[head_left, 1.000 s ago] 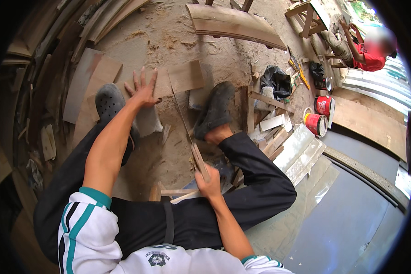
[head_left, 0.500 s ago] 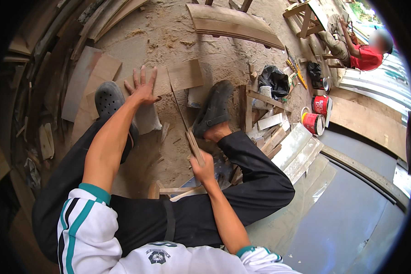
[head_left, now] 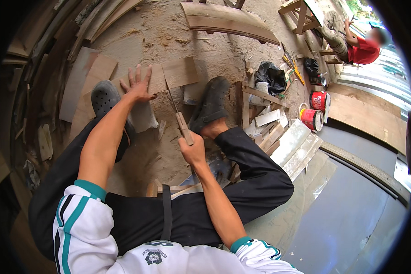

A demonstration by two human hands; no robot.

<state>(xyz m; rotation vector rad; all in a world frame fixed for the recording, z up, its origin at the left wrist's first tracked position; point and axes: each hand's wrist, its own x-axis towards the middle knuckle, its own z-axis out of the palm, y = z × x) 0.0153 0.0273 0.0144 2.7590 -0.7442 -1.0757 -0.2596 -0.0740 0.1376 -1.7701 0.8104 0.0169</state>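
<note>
My left hand (head_left: 138,86) lies with fingers spread on a thin wooden board (head_left: 180,73), pressing near its left part. The board rests across pale blocks, one block (head_left: 144,118) showing below my left hand. My right hand (head_left: 192,148) is wrapped round the wooden handle of a handsaw (head_left: 183,127). The saw's narrow blade meets the board's near edge, and a thin dark cut line runs across the board there. My feet, in dark clogs, stand either side: the left clog (head_left: 106,101) by the board's left part, the right clog (head_left: 211,104) near its right end.
Long planks (head_left: 43,86) are stacked along the left. A wooden bench (head_left: 228,22) stands ahead. To the right lie wood offcuts (head_left: 269,119), a black plastic bag (head_left: 271,77), red cans (head_left: 311,119) and grey sheets (head_left: 342,201). A person in red (head_left: 364,51) sits at the far right.
My right hand and the saw have moved forward, bringing the handle closer to the board. My left hand keeps its place on the board. The whole view has shifted slightly.
</note>
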